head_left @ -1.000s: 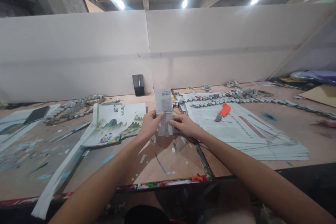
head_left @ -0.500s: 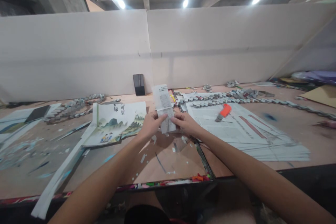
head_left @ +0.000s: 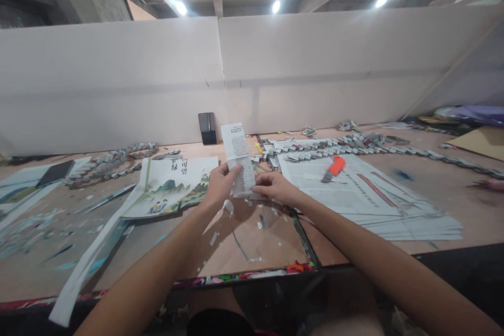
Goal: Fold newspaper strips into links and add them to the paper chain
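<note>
Above the middle of the table, a narrow strip of newspaper (head_left: 241, 160) with printed text is held upright, a crease running across it. My left hand (head_left: 221, 182) pinches its left side, thumb on the front. At the lower right corner, my right hand (head_left: 275, 187) has thumb and fingers closed on the strip's edge. Left of my hands lies a booklet (head_left: 165, 194) with green hills on its cover. An orange utility knife (head_left: 334, 169) rests to the right on a stack of newspaper sheets (head_left: 350, 205).
Chains of folded paper links (head_left: 354, 143) stretch across the back right, and more paper chains (head_left: 108, 164) lie at the back left. A phone (head_left: 207, 128) leans on the white partition (head_left: 118, 73). A long white paper strip (head_left: 84, 273) hangs over the table's front edge. Scissors (head_left: 106, 198) lie left.
The newspaper strip has shifted slightly left and tilted. My right hand has slid down to its lower right corner, while my left hand keeps its pinch.
</note>
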`<state>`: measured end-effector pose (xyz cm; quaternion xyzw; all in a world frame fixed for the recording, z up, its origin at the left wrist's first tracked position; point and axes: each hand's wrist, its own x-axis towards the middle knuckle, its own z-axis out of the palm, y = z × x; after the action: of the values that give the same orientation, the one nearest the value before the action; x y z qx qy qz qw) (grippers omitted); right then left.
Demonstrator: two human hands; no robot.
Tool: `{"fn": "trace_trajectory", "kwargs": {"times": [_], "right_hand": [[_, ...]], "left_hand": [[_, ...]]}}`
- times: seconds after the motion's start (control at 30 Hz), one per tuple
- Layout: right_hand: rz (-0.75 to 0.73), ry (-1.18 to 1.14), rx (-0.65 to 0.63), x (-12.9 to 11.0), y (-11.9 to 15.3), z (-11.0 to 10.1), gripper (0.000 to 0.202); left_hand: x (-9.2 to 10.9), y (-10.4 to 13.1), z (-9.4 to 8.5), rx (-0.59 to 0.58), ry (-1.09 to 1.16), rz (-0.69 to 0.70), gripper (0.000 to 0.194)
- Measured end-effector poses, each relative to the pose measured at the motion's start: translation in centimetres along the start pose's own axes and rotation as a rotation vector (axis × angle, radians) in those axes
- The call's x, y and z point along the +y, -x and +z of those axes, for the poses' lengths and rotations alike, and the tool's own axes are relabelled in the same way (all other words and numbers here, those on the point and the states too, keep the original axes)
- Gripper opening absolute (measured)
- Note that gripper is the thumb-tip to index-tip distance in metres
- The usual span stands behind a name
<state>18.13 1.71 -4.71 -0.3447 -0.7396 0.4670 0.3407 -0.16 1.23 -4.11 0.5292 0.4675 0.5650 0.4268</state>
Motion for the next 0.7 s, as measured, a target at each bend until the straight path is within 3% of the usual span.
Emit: {"fn": "trace_trajectory", "kwargs": {"times": [0.2, 0.33, 0.5, 0.7], "right_hand": [[0.025, 0.024, -0.071, -0.1, 0.1, -0.2, 0.028], [0.017, -0.083, 0.155, -0.5, -0.2, -0.5, 0.042], [0.043, -0.223, 0.332, -0.5, -0.4, -0.6, 0.038], [0.01, -0.164, 0.227, -0.5, -0.2, -0.1, 0.033]], "left_hand": [[0.2, -0.2, -0.3, -0.003, 0.053, 0.03, 0.046], [0.5, 0.2, -0.4, -0.165, -0.081, 0.038, 0.038], [0.7, 0.8, 0.0, -0.378, -0.252, 0.084, 0.032], [0.7, 1.0, 0.1, -0.363, -0.153, -0.047, 0.034]]}}
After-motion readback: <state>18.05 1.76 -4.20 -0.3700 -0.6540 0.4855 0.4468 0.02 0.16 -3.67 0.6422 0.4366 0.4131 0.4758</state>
